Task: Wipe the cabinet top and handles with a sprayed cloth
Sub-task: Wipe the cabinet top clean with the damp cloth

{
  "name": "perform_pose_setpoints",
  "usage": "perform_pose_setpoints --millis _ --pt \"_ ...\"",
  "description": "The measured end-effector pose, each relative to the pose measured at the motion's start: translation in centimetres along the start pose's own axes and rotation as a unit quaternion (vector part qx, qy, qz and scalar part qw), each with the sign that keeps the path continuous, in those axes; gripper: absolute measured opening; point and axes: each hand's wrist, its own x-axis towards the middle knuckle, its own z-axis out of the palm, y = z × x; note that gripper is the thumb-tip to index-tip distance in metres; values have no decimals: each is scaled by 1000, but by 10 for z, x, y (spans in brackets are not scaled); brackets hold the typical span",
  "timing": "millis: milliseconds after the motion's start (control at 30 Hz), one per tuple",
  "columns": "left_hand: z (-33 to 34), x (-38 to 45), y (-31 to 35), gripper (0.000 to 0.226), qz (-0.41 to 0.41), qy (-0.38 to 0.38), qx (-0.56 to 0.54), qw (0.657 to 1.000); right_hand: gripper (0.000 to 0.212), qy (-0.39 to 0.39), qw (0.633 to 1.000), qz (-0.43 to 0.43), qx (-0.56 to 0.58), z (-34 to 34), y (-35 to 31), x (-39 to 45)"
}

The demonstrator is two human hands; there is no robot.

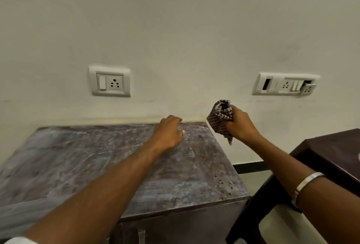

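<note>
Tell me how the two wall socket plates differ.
The left socket plate is short, with one switch and one socket; the right socket plate is wider with more modules. The left looks intact; the right has a dark gap and a loose, tilted module. Both are white, on the same wall.

Plain cream wall (pixel 175 29) carrying two white socket plates, left (pixel 109 81) and right (pixel 285 84), dark skirting strip (pixel 251 166) along its foot above a grey floor (pixel 253 180), dark wooden table (pixel 335 152) at right.

Single head view, looking forward and down, close over cabinet top (pixel 120 166), facing wall (pixel 175 29).
</note>
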Motion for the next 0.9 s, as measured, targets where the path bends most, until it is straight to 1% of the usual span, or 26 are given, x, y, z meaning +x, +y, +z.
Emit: perform_pose_setpoints --millis 67,167,300,433,500,600,667,733,900 --pt "10 -3 -11 54 -12 -24 10 1000 41 1 996 -29 -78 10 15 9" --pt "23 -7 -19 60 -20 -59 46 997 44 -7 978 -79 -192 31 28 22" --pt "33 -6 -25 65 -25 -79 84 993 58 -45 955 -101 -274 62 35 32" --pt "40 0 -27 68 -23 -97 118 988 59 -30 955 -124 -268 87 42 40" --pt "42 3 -27 68 -25 -94 118 988 60 -33 958 -132 -253 95 44 47" --pt "42 8 -30 68 -23 -86 116 989 70 -88 961 -130 -229 103 47 54" --pt "42 9 -32 67 -24 -88 112 989 76 -126 959 -110 -228 102 48 56" --pt "42 10 -34 67 -29 -92 107 990 79 -144 956 -93 -238 100 49 59" --pt "40 8 -35 67 -32 -95 103 990 75 -182 949 -87 -243 103 51 64"
